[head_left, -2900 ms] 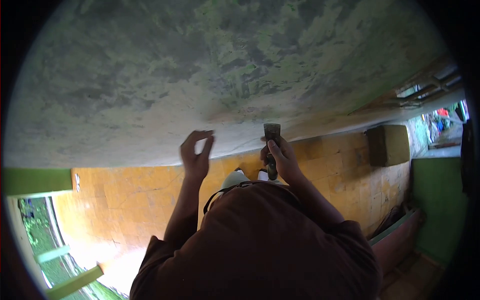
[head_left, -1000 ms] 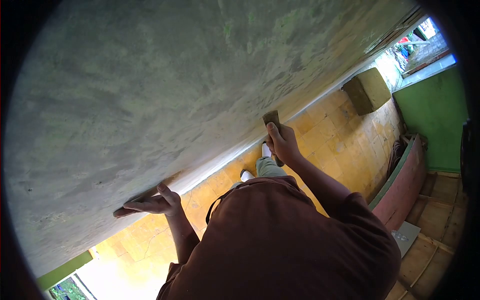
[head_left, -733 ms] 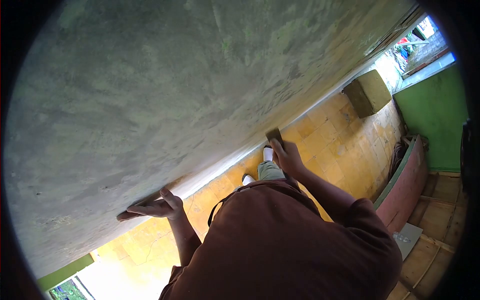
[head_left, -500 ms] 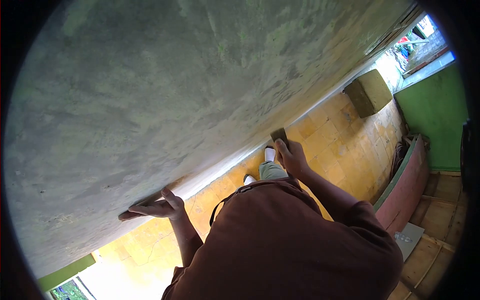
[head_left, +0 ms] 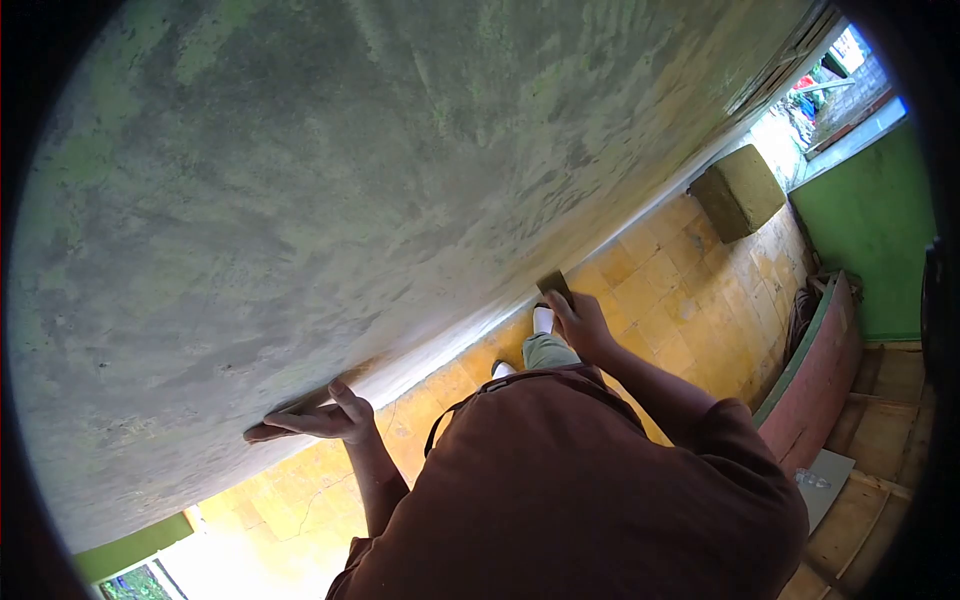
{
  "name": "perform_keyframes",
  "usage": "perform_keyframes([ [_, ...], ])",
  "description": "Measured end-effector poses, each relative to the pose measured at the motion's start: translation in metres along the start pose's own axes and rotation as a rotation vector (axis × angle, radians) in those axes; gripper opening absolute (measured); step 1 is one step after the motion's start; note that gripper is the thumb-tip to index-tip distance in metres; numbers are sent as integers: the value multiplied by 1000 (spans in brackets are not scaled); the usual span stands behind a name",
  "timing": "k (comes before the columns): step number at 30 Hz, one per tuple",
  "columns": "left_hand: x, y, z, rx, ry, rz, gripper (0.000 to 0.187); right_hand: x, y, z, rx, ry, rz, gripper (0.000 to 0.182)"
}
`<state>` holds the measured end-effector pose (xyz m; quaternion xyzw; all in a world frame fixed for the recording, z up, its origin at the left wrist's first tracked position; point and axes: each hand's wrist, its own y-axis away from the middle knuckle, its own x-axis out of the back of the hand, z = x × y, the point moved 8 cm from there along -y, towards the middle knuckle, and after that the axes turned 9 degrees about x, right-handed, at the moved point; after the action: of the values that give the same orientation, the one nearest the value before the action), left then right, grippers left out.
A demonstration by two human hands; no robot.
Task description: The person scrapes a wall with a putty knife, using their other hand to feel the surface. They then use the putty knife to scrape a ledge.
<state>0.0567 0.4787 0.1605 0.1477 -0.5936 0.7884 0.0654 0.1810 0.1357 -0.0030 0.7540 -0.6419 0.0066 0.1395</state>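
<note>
A grey wall (head_left: pixel 330 200) with patchy green and pale marks fills the upper left of the view. My left hand (head_left: pixel 338 418) rests against its lower part, fingers stretched out and thumb apart, holding nothing. In my right hand (head_left: pixel 585 325) is a small flat brownish-grey block (head_left: pixel 554 288), gripped with the thumb on its near face. The block's far edge is right at the wall surface in this view. What the block is made of does not show clearly.
Below runs a yellow tiled floor (head_left: pixel 660 290), with my feet close to the wall base. A large brown box-like block (head_left: pixel 745 190) stands by the wall further along. To the right are a pink panel with a green edge (head_left: pixel 815 370) and a green wall (head_left: pixel 865 230).
My right hand has moved slightly down and left with the small block. My left hand stays flat against the wall, and the whole view has shifted a little.
</note>
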Motion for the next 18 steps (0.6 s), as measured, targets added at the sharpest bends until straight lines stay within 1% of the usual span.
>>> perform_keyframes([
  [1,0,0,0,0,2,-1,87,-3,-14,-37,83,-25,27,46],
  [2,0,1,0,6,2,-5,87,-4,-19,-59,163,-49,53,46],
  [6,2,0,0,14,14,-17,86,-5,1,-38,82,-165,19,45],
  [8,2,0,0,10,6,-12,86,4,10,-9,11,-49,16,44],
  [9,2,0,0,9,0,-8,86,3,11,1,13,-48,18,44],
  [11,1,0,-1,-1,-5,-5,86,1,8,13,33,50,9,44],
  [12,1,1,-1,-11,-12,-7,85,-2,0,0,34,51,10,44],
  [14,2,1,2,-4,-6,-5,85,-11,-21,-47,117,-182,34,43],
  [18,2,-1,0,16,39,-7,84,-7,3,-37,55,-188,40,43],
])
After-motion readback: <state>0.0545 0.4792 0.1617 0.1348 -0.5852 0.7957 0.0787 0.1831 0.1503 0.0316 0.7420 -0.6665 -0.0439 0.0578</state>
